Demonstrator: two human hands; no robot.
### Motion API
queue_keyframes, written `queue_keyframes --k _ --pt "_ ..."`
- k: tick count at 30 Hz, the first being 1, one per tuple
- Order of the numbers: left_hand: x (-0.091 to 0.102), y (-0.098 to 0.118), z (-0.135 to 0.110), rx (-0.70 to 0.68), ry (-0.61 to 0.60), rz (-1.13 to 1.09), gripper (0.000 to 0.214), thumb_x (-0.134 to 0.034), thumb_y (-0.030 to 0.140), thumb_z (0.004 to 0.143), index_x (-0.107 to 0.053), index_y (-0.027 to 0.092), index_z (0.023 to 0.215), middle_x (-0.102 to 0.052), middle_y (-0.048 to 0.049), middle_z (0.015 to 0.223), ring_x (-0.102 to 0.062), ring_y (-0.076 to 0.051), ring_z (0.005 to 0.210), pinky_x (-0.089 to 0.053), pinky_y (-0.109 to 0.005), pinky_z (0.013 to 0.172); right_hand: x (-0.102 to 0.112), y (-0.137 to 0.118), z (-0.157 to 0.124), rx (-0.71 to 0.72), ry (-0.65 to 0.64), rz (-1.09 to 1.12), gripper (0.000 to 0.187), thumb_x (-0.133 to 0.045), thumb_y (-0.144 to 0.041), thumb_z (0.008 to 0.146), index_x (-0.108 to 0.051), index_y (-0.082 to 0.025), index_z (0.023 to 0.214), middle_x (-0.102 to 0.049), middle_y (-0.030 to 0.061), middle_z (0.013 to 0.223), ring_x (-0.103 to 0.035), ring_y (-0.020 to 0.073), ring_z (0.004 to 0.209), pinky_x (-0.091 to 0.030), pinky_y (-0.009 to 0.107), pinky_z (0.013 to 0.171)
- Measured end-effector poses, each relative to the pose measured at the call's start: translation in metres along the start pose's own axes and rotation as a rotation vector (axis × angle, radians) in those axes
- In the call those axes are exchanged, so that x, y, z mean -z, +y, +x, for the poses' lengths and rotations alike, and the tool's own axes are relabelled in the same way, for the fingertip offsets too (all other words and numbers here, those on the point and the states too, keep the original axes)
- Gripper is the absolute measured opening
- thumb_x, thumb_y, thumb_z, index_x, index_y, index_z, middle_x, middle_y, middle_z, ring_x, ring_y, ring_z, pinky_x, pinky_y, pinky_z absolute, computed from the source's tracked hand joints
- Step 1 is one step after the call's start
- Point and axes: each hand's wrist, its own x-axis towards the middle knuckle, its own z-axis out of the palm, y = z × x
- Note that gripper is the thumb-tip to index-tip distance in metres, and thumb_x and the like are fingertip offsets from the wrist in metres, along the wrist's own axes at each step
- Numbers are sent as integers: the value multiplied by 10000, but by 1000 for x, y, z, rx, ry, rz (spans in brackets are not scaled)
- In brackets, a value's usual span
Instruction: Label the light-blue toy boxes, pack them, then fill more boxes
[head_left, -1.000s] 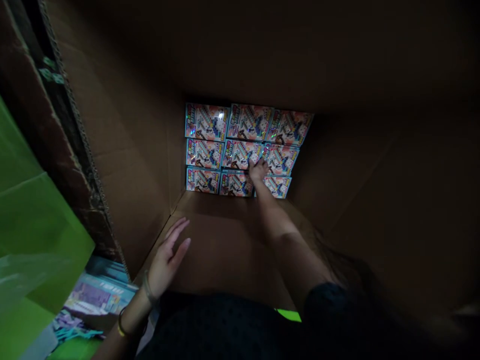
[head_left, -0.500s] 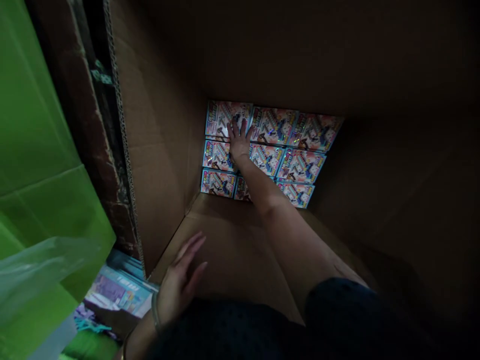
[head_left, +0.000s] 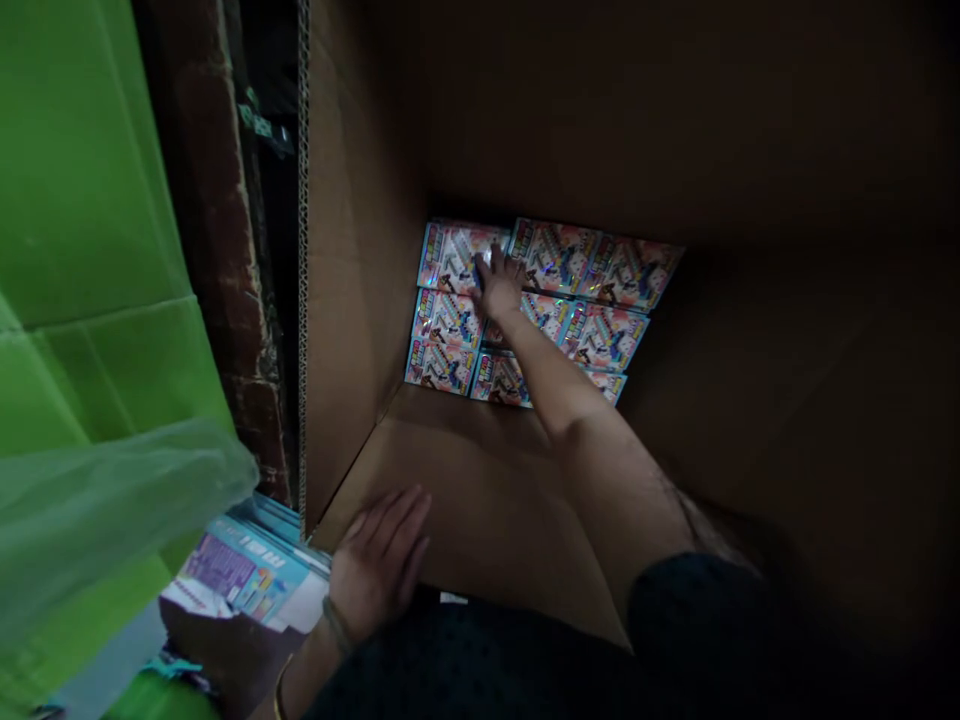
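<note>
A large brown cardboard carton [head_left: 487, 480] opens below me, with small colourful printed toy boxes [head_left: 607, 335] laid in rows on its bottom. My right hand [head_left: 501, 285] reaches deep inside, palm down with the fingers apart, on the toy box at the far left corner [head_left: 457, 255] and the edges of its neighbours. It grips nothing that I can see. My left hand [head_left: 379, 560] is at the carton's near left edge, fingers stretched out and holding nothing. Part of the near rows is hidden under my right forearm.
Left of the carton wall [head_left: 349, 250] stand a rough brick-red edge [head_left: 217, 200] and a bright green panel [head_left: 82, 200]. Clear plastic film [head_left: 150, 490] hangs in front of the panel. A stack of light blue printed packages [head_left: 255, 570] lies by my left wrist.
The far-left toy box has shifted toward me, leaving a dark gap at the far wall. My left hand has lowered onto the near edge. The view has turned slightly.
</note>
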Motion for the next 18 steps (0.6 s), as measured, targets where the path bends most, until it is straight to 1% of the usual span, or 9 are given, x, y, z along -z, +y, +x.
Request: queue_keyframes --k 2,5,6,8,10,12,14,16,18 --pt "0 1 2 21 12 3 555 -565 222 997 -507 253 1548 -727 -87 1368 -724 -259 1188 -598 -392 960 -3 -7 -25 15 -29 -40 719 -603 -236 950 -375 -178 1630 -242 181 1733 -240 424 1563 -102 731 1239" --pt "1 3 4 22 30 -6 522 -560 225 1001 -537 259 1521 -741 -81 1342 -734 -257 1163 -605 -397 942 -5 -21 -51 18 -29 -47 645 -510 -212 977 -405 -131 1608 -292 205 1707 -240 407 1556 -96 682 1259" --pt "1 3 4 17 34 -9 511 -558 225 1001 -546 258 1511 -743 -80 1337 -736 -255 1160 -606 -395 943 -7 -27 -55 28 -49 -12 602 -475 -223 995 -436 -107 1585 -323 221 1687 -257 399 1546 -119 653 1264" --pt "1 3 5 6 45 3 492 -557 211 995 -569 252 1485 -751 -78 1322 -740 -248 1151 -607 -381 937 -14 -37 -57 64 -150 85 516 -449 -249 1014 -547 -86 1494 -473 240 1584 -389 367 1467 -247 564 1247" --pt "1 2 5 -13 64 30 470 -556 192 982 -598 238 1447 -767 -73 1290 -747 -241 1130 -607 -360 913 -23 -44 -45 78 -259 163 458 -473 -258 1007 -634 -112 1411 -644 212 1408 -553 320 1310 -396 464 1162" --pt "1 1 6 -38 90 56 441 -554 173 970 -626 224 1403 -783 -67 1252 -755 -227 1100 -602 -336 900 -28 -45 -20 47 -282 202 459 -459 -250 1013 -641 -146 1421 -719 165 1301 -633 282 1201 -472 402 1079" --pt "1 0 7 -68 110 75 398 -544 163 974 -650 208 1355 -796 -60 1217 -760 -207 1071 -593 -311 899 -29 -44 11 2 -268 245 468 -414 -248 1034 -645 -136 1425 -733 149 1286 -659 265 1179 -490 376 1052" --pt "0 1 10 -84 113 88 355 -522 164 991 -669 194 1313 -804 -54 1191 -763 -192 1053 -585 -292 901 -29 -42 34 -20 -266 295 440 -428 -261 1036 -706 -112 1341 -757 138 1234 -683 254 1142 -503 350 1028" --pt "0 1 13 -80 109 86 334 -508 169 1005 -679 181 1292 -805 -59 1186 -762 -189 1052 -581 -288 913 -32 -42 35 -15 -279 351 377 -504 -277 1012 -762 -125 1241 -787 98 1148 -707 234 1076 -516 316 992"
